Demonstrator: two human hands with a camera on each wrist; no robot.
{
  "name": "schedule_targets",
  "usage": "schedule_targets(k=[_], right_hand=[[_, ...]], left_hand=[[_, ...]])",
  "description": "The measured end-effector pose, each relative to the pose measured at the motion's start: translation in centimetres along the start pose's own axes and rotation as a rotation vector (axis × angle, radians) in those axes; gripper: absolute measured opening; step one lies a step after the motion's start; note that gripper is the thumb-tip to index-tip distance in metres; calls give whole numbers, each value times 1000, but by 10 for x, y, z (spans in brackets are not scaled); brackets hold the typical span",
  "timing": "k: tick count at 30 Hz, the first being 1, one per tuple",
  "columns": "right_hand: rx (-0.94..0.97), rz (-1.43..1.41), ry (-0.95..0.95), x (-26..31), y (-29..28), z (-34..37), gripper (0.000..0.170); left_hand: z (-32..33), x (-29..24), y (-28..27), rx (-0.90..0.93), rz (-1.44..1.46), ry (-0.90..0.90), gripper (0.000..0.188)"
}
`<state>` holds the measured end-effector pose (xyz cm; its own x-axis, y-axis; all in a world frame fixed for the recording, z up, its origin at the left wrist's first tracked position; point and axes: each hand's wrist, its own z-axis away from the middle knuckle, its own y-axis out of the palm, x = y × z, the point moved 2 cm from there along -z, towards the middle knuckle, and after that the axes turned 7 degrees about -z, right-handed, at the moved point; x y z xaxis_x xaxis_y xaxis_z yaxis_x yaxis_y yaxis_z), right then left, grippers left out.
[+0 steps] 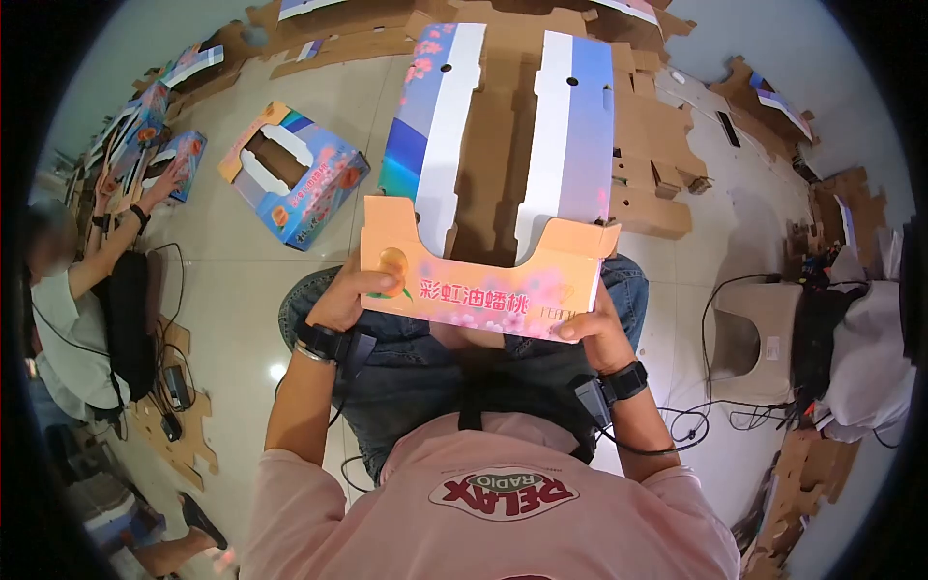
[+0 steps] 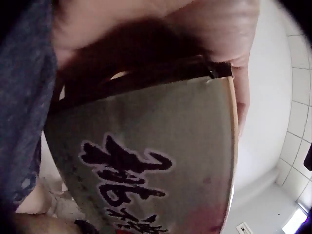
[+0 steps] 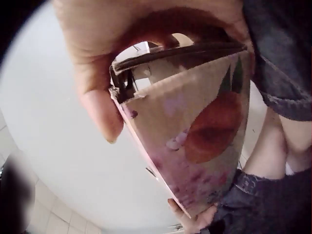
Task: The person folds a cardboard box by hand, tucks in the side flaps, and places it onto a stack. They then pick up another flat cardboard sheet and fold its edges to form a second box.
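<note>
In the head view a printed cardboard fruit box (image 1: 464, 298) is held over the person's lap, its orange-pink end panel toward the body. The left hand (image 1: 336, 302) grips its near left corner, thumb lying on the end panel beside a peach picture. At the near right corner the right hand (image 1: 604, 338) holds the box the same way, thumb on the panel. Blue and white top flaps (image 1: 570, 145) border a long opening that shows brown inside. The left wrist view shows a box face (image 2: 146, 161) with dark characters; the right wrist view, a face (image 3: 195, 141) with a peach print.
A smaller-looking printed box (image 1: 324, 193) sits on the tiled floor at left. Flattened brown cardboard (image 1: 652, 145) lies beyond the held box. Another person (image 1: 87, 290) works at far left with similar boxes. A stool (image 1: 754, 338) and black cables (image 1: 686, 425) are at right.
</note>
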<state>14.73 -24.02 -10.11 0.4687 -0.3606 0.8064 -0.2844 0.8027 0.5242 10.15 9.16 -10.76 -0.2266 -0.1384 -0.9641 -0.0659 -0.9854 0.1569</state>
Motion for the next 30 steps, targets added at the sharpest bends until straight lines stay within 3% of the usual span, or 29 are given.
schedule_targets(k=[1,3,4,6,7,8,10,11,13,14,16,17,18,20,21,26,28,30], right_hand=[[3,3,0,4,0,-4,107],[-61,256,-295,16,0,-10,110],[-58,259,-292,21,0,-12,110],[-347,663,-580,43,-1,-12,115],[-337,640,-668,51,3,-14,107],[-336,641,-668,57,2,-17,107],[-117,971,-566,64,2,-24,93],[-118,972,-568,64,3,-27,93],[-109,982,-630,63,7,-32,68],[-99,981,-630,64,6,-34,68],[-105,1022,-624,68,1,-36,53],[-125,1034,-728,68,4,-36,40],[-118,1035,-727,70,8,-31,40],[-178,1126,-529,73,14,-20,31],[-159,763,-433,67,15,-19,27],[-125,780,-290,72,25,-9,23],[-268,1191,-548,79,36,-10,22],[-225,1292,-658,88,63,-13,25]], left_hand=[[1,3,1,-50,35,32,74],[1,7,7,-99,45,53,74],[2,8,8,-145,53,72,74],[1,10,10,-158,61,83,74],[1,10,11,-167,65,92,74],[1,10,12,-167,66,92,74],[1,9,15,-177,88,82,73],[1,8,16,-176,88,84,73],[2,6,17,-164,89,52,75],[2,7,17,-173,90,54,75],[2,7,17,-171,45,74,78],[3,6,18,-179,47,74,78],[4,5,19,-179,62,70,80],[5,3,18,-185,83,68,81],[5,3,18,-166,83,66,82],[4,2,19,-111,123,25,82],[1,8,20,-161,101,19,81],[2,7,22,-155,127,23,81]])
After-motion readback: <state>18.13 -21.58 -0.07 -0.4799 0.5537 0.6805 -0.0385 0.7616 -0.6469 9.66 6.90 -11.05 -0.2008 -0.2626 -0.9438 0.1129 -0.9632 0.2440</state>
